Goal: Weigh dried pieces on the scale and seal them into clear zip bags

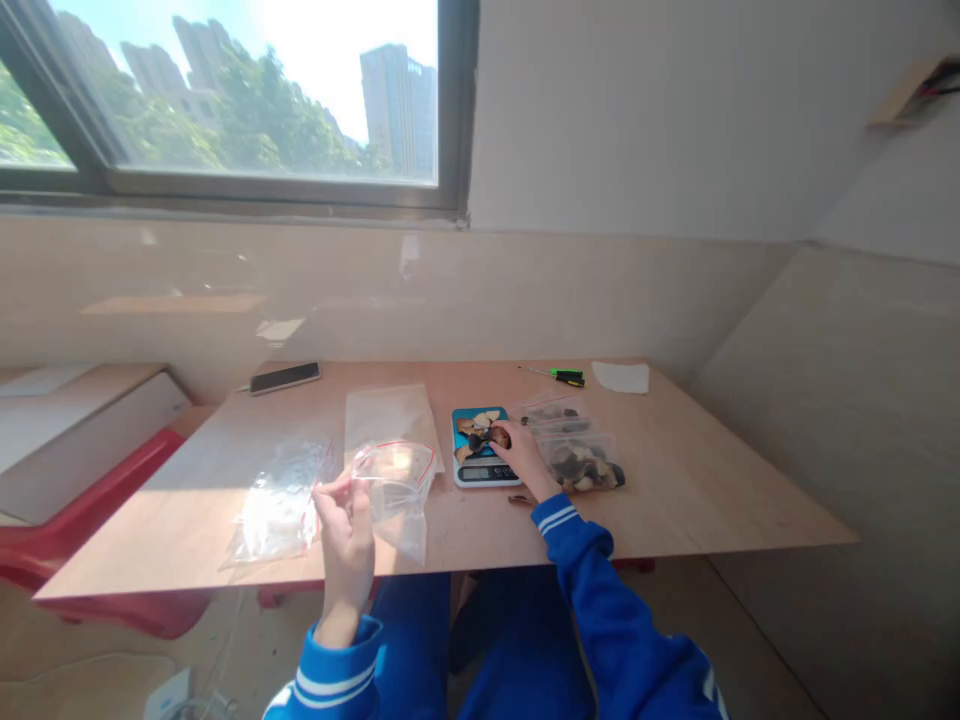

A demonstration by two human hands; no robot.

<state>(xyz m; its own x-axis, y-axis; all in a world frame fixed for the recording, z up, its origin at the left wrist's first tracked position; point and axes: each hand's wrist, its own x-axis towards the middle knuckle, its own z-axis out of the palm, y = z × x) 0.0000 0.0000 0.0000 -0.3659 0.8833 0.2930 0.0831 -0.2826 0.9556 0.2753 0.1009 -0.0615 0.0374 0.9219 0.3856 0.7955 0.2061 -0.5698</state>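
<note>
Head camera view, looking down at a wooden table under a window. An open zip bag with a red seal is held up by the left hand, fingers pinched on its rim. The right hand is closed around dried slices heaped on a small blue scale. A fuller bag of slices lies just beside it. Filling appears underway; next, the gathered pieces would need carrying into the bag's mouth.
</note>
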